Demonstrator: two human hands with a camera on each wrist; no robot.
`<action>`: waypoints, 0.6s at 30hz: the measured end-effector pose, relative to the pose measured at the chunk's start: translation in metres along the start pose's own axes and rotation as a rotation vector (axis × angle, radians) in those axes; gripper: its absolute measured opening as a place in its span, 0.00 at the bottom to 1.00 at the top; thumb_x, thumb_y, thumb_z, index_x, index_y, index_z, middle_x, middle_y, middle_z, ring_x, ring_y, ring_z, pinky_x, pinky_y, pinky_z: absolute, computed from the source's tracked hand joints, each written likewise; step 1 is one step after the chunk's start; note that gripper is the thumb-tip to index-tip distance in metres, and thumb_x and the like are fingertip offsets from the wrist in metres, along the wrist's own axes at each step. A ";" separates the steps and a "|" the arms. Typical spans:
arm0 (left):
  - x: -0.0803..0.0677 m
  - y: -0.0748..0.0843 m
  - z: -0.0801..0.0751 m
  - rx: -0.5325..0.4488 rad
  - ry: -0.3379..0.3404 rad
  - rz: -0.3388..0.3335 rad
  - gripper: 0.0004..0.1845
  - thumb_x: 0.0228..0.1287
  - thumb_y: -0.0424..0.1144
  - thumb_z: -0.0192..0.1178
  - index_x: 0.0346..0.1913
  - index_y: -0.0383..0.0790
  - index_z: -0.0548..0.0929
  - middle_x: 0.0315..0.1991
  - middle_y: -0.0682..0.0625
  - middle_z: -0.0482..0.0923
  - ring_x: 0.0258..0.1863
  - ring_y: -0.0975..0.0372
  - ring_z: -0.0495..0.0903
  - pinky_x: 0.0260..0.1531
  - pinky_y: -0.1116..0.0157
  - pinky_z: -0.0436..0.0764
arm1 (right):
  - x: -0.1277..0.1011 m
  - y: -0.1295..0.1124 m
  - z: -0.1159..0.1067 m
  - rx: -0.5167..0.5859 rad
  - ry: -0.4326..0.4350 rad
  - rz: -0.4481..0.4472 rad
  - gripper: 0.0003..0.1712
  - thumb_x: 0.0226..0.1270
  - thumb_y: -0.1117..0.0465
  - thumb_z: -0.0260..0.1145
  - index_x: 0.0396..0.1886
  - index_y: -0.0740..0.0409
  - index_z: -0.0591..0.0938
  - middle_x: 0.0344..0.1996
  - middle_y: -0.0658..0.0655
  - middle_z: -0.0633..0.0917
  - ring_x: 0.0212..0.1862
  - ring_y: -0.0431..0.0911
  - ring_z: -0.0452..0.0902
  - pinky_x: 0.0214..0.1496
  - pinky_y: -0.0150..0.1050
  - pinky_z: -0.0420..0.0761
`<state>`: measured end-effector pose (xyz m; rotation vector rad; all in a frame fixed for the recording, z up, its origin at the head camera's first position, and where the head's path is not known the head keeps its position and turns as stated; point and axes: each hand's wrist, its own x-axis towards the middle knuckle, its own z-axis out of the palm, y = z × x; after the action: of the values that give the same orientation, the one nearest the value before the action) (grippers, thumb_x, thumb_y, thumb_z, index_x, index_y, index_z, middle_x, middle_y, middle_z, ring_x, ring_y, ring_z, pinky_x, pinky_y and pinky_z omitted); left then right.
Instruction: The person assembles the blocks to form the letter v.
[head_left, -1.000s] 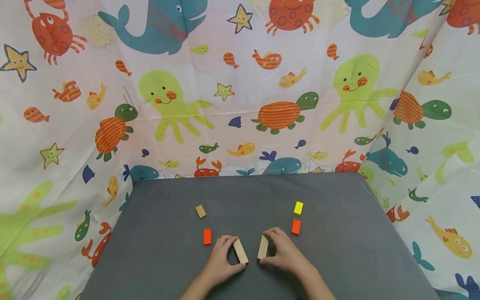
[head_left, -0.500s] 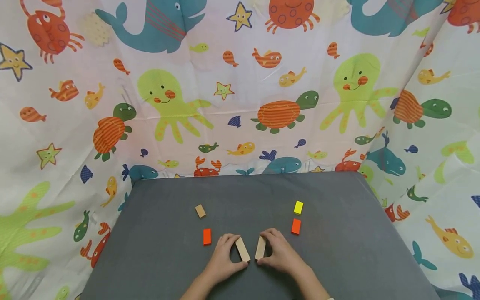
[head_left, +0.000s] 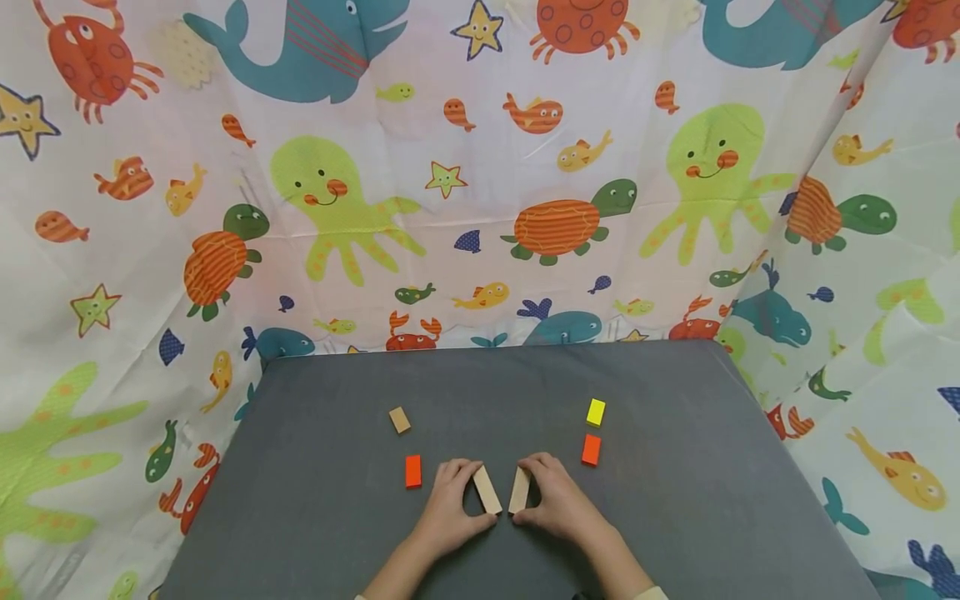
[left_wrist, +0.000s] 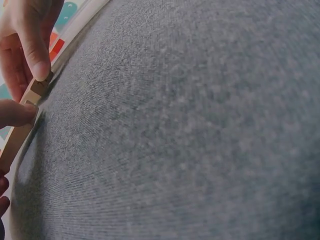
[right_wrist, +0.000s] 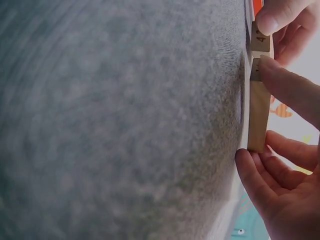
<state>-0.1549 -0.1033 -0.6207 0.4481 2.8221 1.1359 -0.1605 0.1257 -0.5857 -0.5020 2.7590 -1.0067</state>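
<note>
A white cloth printed with whales, crabs, turtles and octopuses is hanging behind and beside a dark grey felt-covered table [head_left: 675, 500], whose fine woven texture is showing closely in both wrist views.

Near the table's front edge, two long rectangular bare-wood blocks are standing on their narrow sides, leaning toward each other like a narrow V, their near ends close together. The left pale wooden block [head_left: 487, 489] is running from 11 to 5 o'clock; the right pale wooden block [head_left: 519, 490] is tilting from 1 to 7 o'clock.

Around them, a small flat orange block [head_left: 413, 471] is lying at 9 o'clock of the left hand, and a small tan wooden block [head_left: 400, 419] at 11 o'clock, farther back. A second small orange block [head_left: 591, 449] is sitting at 2 o'clock of the right hand, with a small yellow block [head_left: 596, 412] just behind it. Nothing is lying between the two long blocks.

The left hand [head_left: 448, 508] is curling around its block, pinching it between thumb and fingers. The right hand [head_left: 558, 500] is doing the same, thumb at the near end, fingertips [right_wrist: 272, 22] at the far end.
</note>
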 end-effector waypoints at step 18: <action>0.003 0.007 0.005 0.121 0.009 -0.005 0.43 0.45 0.54 0.77 0.67 0.44 0.77 0.57 0.51 0.72 0.61 0.53 0.64 0.62 0.41 0.60 | 0.006 -0.002 0.002 0.003 -0.056 0.060 0.47 0.42 0.54 0.86 0.63 0.64 0.76 0.58 0.61 0.76 0.59 0.56 0.71 0.60 0.56 0.76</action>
<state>-0.1550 -0.0942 -0.6193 0.4444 2.9088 0.9715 -0.1647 0.1212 -0.5861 -0.4373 2.7063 -0.9680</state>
